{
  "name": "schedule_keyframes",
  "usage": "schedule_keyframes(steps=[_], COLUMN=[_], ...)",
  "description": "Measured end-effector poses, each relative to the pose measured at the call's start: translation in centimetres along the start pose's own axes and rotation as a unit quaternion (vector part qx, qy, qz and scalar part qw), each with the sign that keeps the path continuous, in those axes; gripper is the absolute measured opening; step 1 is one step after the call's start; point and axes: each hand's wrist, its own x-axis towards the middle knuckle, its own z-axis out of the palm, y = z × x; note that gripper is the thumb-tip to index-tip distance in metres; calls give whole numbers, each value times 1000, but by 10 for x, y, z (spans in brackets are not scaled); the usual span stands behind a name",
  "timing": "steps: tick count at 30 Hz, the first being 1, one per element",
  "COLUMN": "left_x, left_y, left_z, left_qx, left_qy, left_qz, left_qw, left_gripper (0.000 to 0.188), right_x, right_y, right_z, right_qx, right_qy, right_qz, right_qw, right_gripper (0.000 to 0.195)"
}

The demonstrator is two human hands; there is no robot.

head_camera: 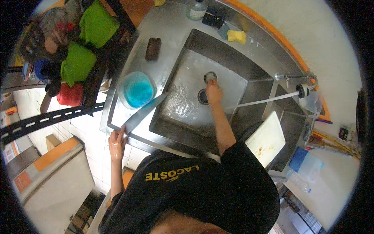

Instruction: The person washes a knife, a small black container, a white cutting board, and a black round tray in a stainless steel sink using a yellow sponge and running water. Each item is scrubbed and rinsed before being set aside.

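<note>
My left hand (117, 145) grips one end of a long flat metal blade or strip (144, 113), at the counter's front edge; its far end rests by the sink's rim. My right hand (214, 91) reaches down into the steel sink basin (187, 67), its fingers at a round drain strainer (210, 77). Just below that is a dark drain opening (203, 96). Water from the faucet (302, 90) streams into the basin. A clear tub of blue liquid (137, 90) stands on the counter left of the basin, beside the blade.
A brown block (153, 49) lies on the counter. Behind the basin are a yellow sponge (236, 36) and a clear bottle (196, 11). A stained white board (267, 140) leans at the right, over a second basin. A dark rack (52, 115) holding green cloths (99, 23) stands at the left.
</note>
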Motion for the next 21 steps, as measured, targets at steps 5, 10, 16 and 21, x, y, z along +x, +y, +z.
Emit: schedule_keyframes(steps=[5, 10, 16, 21], left_x=[18, 45, 78, 80], left_y=[5, 14, 8, 11], left_z=[7, 16, 48, 51], left_qx=[19, 86, 208, 202], left_qy=[32, 57, 110, 119], left_qz=[-6, -8, -13, -4], left_qw=[999, 995, 972, 972], left_gripper=[58, 58, 60, 64], right_x=[56, 112, 126, 78], right_y=[11, 48, 90, 83], right_z=[-78, -130, -128, -138], right_qx=[-14, -71, 8, 487], right_qy=[116, 149, 218, -36], right_qz=[-18, 26, 112, 155], right_qw=[993, 986, 969, 859], right_gripper=[17, 21, 27, 21])
